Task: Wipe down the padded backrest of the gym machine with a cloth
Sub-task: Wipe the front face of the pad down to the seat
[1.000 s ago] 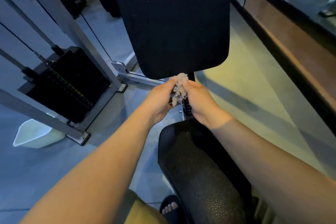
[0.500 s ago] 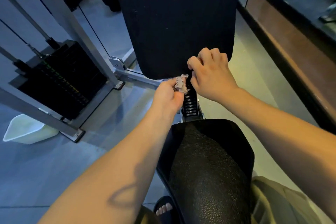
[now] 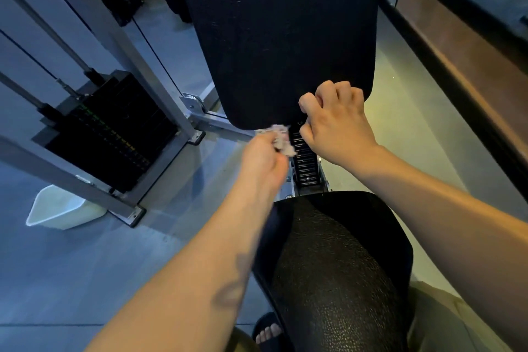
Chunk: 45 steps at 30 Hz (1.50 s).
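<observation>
Grey floor (image 3: 85,266) fills lower left. Black padded backrest (image 3: 280,31) stands upright, top centre, lower edge rounded. Black textured seat pad (image 3: 337,266) below it, nearer the camera. Weight stack (image 3: 108,134) in a grey metal frame (image 3: 120,46) to the left, cables running up. Pale plastic tub (image 3: 60,208) on the floor beside the frame's foot. Notched adjustment post (image 3: 305,163) between seat and backrest.

Right hand (image 3: 337,123) curled, knuckles up, fingers bent against the backrest's lower edge; whether it grips anything, cannot tell. Left hand (image 3: 265,157) closed, pinching a small crumpled cloth (image 3: 281,140) at the fingertips. Cloth sits just under the backrest's bottom edge, left of the post.
</observation>
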Available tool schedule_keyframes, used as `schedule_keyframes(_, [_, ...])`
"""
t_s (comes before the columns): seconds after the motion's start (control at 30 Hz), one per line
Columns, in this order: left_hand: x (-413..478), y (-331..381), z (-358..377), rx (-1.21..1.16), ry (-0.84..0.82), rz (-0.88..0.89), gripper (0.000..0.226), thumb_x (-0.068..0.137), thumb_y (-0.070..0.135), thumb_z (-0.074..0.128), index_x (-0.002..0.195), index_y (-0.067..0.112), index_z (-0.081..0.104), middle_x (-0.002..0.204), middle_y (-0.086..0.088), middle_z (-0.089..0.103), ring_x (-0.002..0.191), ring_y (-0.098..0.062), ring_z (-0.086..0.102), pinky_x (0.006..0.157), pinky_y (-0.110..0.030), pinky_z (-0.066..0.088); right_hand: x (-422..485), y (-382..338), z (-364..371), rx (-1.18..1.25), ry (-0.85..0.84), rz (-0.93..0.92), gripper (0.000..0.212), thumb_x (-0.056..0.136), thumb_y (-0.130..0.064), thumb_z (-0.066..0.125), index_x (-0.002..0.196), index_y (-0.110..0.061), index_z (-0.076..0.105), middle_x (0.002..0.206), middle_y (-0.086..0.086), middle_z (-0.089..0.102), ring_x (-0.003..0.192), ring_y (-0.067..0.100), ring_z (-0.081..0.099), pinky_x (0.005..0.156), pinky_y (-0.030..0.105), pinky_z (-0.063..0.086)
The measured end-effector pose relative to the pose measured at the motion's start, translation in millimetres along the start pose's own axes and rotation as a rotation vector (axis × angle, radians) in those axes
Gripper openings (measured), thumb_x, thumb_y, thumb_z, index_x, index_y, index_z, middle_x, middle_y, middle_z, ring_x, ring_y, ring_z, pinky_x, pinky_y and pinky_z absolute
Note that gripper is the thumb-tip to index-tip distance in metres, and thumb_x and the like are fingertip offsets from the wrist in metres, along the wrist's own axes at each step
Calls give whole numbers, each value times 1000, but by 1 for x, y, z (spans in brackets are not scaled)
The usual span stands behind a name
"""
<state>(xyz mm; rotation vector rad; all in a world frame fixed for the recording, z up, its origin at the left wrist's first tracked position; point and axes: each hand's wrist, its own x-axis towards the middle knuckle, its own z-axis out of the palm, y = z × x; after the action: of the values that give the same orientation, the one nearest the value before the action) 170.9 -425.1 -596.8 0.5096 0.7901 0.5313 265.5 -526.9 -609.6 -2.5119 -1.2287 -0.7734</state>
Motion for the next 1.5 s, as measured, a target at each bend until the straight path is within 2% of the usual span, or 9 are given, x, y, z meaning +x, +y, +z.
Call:
schedule_keyframes(0.2, [-5, 11, 3, -55, 0, -104, 30, 97, -11, 34, 79, 5, 49, 69, -5, 43, 55, -9, 42, 40, -16, 40, 1, 1, -3, -9, -39, -18, 26, 85, -29, 49, 107, -17, 55, 105, 10, 47, 98, 35, 45, 79, 45, 33])
schedule_keyframes(0.4, [4, 91, -41, -149, 61, 327, 31, 99, -8, 40, 84, 7, 63, 69, -4, 61, 64, -10, 50, 47, -18, 41, 2, -1, -7, 10, -64, 0, 24, 85, -25, 56, 107, -17, 54, 105, 10, 46, 98, 35, 44, 82, 45, 36])
schedule_keyframes(0.6, [-3, 73, -24, 1188, 122, 881, 18, 99, 17, 59, 105, 1, 64, 96, -10, 50, 62, -3, 42, 63, -10, 40, 2, -8, -12, 4, -100, 46, 29, 79, -28, 62, 104, -16, 52, 104, 10, 44, 96, 35, 42, 80, 45, 36])
schedule_keyframes(0.73, [-6, 55, -28, 1200, 260, 879, 21, 100, 14, 59, 81, 11, 50, 91, -16, 44, 58, -4, 38, 80, -35, 45, 3, -7, -13, -4, -109, 18, 31, 79, -30, 63, 105, -17, 52, 105, 10, 44, 96, 35, 42, 80, 45, 35])
schedule_keyframes(0.9, [-11, 50, -59, 1378, 144, 706, 24, 100, 17, 60, 92, -4, 68, 73, -2, 51, 53, -11, 45, 48, -14, 40, 3, -12, -14, -7, -119, 50, 36, 77, -33, 63, 105, -15, 50, 104, 12, 43, 96, 35, 42, 81, 46, 36])
schedule_keyframes(1.03, [-13, 79, -50, 1276, 264, 1059, 43, 103, 17, 54, 143, 4, 50, 103, -5, 49, 78, -4, 44, 71, -4, 38, 3, -12, -13, -8, -113, 42, 38, 77, -35, 66, 104, -15, 50, 104, 12, 43, 97, 35, 42, 81, 46, 36])
schedule_keyframes(1.13, [-12, 80, -27, 1360, 94, 1242, 52, 104, 8, 48, 153, 5, 31, 116, 0, 39, 89, -1, 42, 81, -8, 38, 3, -12, -14, 8, -107, 36, 39, 76, -36, 66, 104, -15, 50, 104, 12, 44, 97, 35, 42, 81, 46, 35])
schedule_keyframes(1.33, [-7, 9, -73, 1820, -108, 961, 55, 90, -7, 52, 143, 3, 40, 134, -20, 39, 113, -38, 50, 90, -39, 44, 3, -9, -17, -1, -133, 29, 40, 75, -38, 66, 105, -16, 50, 105, 11, 43, 98, 35, 41, 80, 45, 35])
schedule_keyframes(1.5, [-29, 19, -77, 1403, -11, 1004, 39, 103, 12, 51, 141, 21, 52, 99, 2, 45, 85, 12, 47, 81, -10, 37, 5, -2, -22, -4, -178, -14, 40, 77, -40, 66, 108, -20, 51, 107, 8, 42, 98, 33, 41, 83, 45, 37])
